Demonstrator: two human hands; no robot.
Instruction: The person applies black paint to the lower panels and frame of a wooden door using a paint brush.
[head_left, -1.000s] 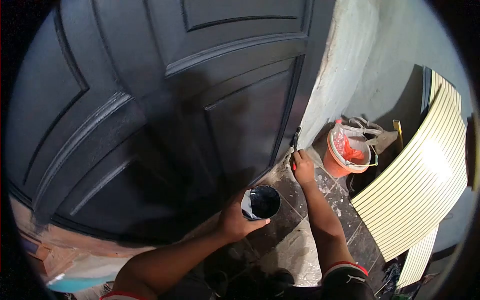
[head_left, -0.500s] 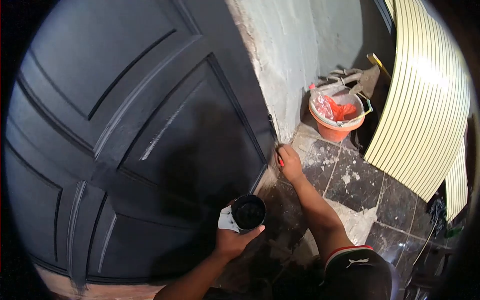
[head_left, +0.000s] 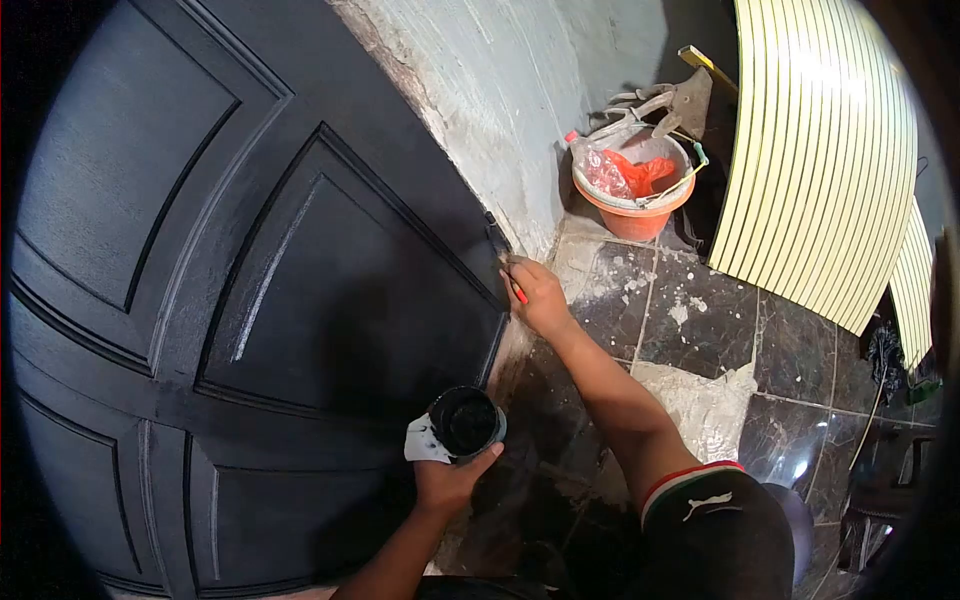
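Observation:
My right hand (head_left: 537, 297) grips a paintbrush (head_left: 498, 238) with a red patch on its handle. The dark bristles lie at the edge of the black panelled door (head_left: 340, 290), beside the rough plastered wall. Lower down, my left hand (head_left: 450, 482) is wrapped round a cup of black paint (head_left: 466, 420), its open top facing me. A white piece of paper or cloth (head_left: 425, 440) with black spots sits against the cup's left side, by the fingers. Pale scuff lines show on some of the door's mouldings.
An orange bucket (head_left: 632, 222) stands by the grey wall (head_left: 520, 110), holding a plastic bottle and red plastic, with tools behind it. Curved cream ribbed panels (head_left: 810, 170) lean at the right. Dark floor tiles (head_left: 700, 310) carry pale splatters and a broken patch.
The view has shifted, so door and bucket appear further left. My right hand and brush have moved slightly up along the door edge. The cup stays in my left hand.

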